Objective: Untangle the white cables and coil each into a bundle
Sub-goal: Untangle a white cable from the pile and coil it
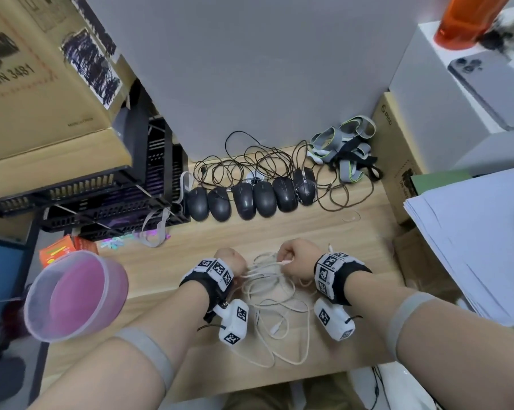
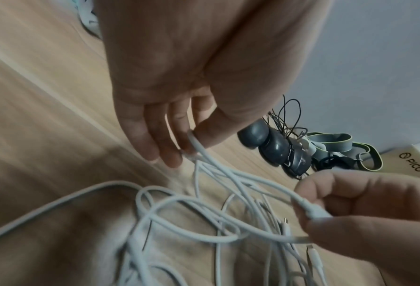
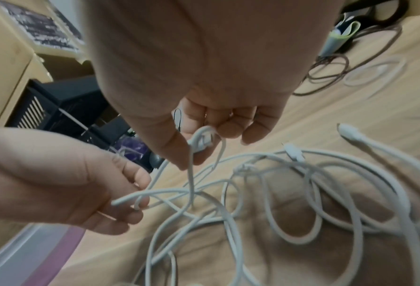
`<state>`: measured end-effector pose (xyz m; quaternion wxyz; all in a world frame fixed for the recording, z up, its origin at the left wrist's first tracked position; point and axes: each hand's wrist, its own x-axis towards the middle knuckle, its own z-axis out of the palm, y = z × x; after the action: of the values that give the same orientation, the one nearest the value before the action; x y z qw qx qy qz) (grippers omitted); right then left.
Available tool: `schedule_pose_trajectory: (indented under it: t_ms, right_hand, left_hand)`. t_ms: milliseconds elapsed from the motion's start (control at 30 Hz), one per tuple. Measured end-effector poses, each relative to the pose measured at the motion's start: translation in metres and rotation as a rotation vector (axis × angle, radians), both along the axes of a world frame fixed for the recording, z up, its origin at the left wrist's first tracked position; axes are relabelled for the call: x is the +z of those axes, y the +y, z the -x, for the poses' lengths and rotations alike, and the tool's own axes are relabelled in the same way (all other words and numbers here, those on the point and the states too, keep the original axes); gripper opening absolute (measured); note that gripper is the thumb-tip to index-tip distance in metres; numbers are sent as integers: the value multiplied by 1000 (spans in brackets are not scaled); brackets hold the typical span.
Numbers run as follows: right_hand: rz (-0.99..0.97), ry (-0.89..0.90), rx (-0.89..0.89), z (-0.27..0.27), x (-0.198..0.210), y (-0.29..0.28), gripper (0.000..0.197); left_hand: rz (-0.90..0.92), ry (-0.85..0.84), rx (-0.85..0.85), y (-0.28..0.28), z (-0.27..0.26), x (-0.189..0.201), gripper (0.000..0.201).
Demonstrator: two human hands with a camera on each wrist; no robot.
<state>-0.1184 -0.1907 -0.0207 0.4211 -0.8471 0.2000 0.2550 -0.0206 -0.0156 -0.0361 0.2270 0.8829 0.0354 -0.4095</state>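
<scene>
Light wooden desk top | tangled white cables lie at 6 o'clock, uncoiled | left hand, 9 o'clock of tangle, strand pinched by curled fingers | right hand, 3 o'clock, white connector end pinched.

Six dark computer mice stand in one row at the back of the bench. One pink bowl sits left of that row, nearer the bench's front edge. Two hands: left hand, right hand.
</scene>
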Motion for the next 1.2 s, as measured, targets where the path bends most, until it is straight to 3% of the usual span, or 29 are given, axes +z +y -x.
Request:
schedule_pose_trajectory:
  t_ms: [133, 267, 333, 400, 467, 567, 600, 733, 833, 1033, 1133, 1200]
  right_hand:
    - [44, -24, -6, -8, 19, -10, 15]
    - [8, -54, -28, -15, 32, -17, 18]
    - [-49, -92, -42, -19, 38, -19, 23]
    - [-119, -109, -52, -24, 41, -19, 22]
    - [-152, -114, -79, -26, 40, -19, 22]
    - [-217, -93, -142, -25, 30, -17, 25]
    - [-233, -87, -166, -24, 25, -17, 24]
    - [-426, -65, -390, -20, 16, -19, 23]
    - [-634, -64, -594, -28, 31, -25, 28]
    - [-629, -101, -1066, -67, 41, -54, 34]
    - [-594, -171, -1084, -60, 45, -56, 34]
    - [-459, -196, -868, -51, 43, -48, 28]
  left_hand:
    - [-116, -111, -109, 2, -8, 10, 27]
    - [-239, -161, -345, 4, -14, 20, 15]
    - [-108, -201, -385, 0, -15, 26, 17]
    - [117, -243, -436, -8, -14, 32, 31]
    - [243, -116, -533, -18, -13, 35, 34]
    - [228, 43, -666, -25, -4, 27, 16]
    - [219, 31, -673, -24, -1, 23, 10]
    - [221, 44, -640, -25, 6, 14, 42]
    - [195, -9, -620, -22, 2, 11, 41]
    - [263, -15, -517, -16, -7, 16, 38]
    - [340, -60, -488, -21, -9, 29, 38]
    - [363, -126, -522, -26, -10, 43, 41]
